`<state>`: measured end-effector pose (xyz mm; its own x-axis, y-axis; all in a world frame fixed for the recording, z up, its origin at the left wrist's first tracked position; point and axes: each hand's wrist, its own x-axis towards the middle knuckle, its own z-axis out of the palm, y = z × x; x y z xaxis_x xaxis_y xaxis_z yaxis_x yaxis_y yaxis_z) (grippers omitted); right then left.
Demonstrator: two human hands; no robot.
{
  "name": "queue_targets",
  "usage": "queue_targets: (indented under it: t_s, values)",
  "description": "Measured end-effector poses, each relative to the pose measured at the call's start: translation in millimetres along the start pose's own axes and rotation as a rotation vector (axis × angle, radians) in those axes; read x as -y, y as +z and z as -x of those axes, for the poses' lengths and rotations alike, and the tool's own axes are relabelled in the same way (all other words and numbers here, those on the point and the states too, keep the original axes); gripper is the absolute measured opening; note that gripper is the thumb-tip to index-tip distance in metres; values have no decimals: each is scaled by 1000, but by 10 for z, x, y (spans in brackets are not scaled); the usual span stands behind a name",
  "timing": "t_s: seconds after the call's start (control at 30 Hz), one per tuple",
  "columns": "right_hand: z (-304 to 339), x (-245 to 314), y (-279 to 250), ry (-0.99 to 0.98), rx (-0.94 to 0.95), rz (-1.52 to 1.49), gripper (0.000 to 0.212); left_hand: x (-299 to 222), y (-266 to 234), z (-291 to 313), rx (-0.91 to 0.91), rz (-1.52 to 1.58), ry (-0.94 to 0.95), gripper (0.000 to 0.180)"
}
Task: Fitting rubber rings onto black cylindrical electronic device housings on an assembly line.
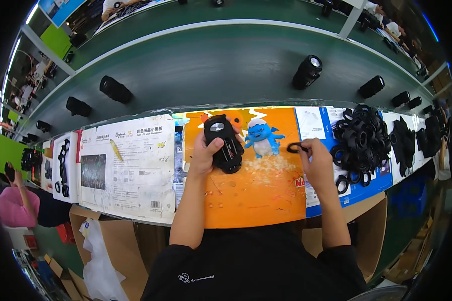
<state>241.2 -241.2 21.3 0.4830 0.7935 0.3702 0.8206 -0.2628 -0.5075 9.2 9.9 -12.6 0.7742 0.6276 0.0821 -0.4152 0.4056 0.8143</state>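
Note:
My left hand (pixel 201 156) is wrapped round a black cylindrical speaker (pixel 227 150), its thumb on the near side. The speaker has a round silver disc on its upper end and is held over the orange board (pixel 256 203). To the right, my right hand (pixel 316 163) pinches a black ring (pixel 294 147) between thumb and fingertips. The ring is apart from the speaker. Just right of that hand lies a heap of black rings (pixel 362 138), a few of them loose at its near edge.
Beyond the boards, a green conveyor belt (pixel 211 65) carries spaced-out black speakers (pixel 307 72). A white printed board (pixel 135 185) with a yellow pen (pixel 116 150) lies left, beside a white tray (pixel 71 185) of black parts. Flat black pieces (pixel 402 143) lie far right. Cardboard boxes (pixel 113 241) stand below.

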Motion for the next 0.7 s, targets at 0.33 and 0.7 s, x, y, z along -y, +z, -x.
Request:
queue_targets:
  t_s: [0.33, 0.7]
  values:
    - [-108, 536, 414, 23, 335, -222, 35, 35, -60, 1, 46, 5, 58, 69]
    - [-794, 475, 397, 92, 446, -879, 19, 120, -63, -9, 77, -86, -41, 70]
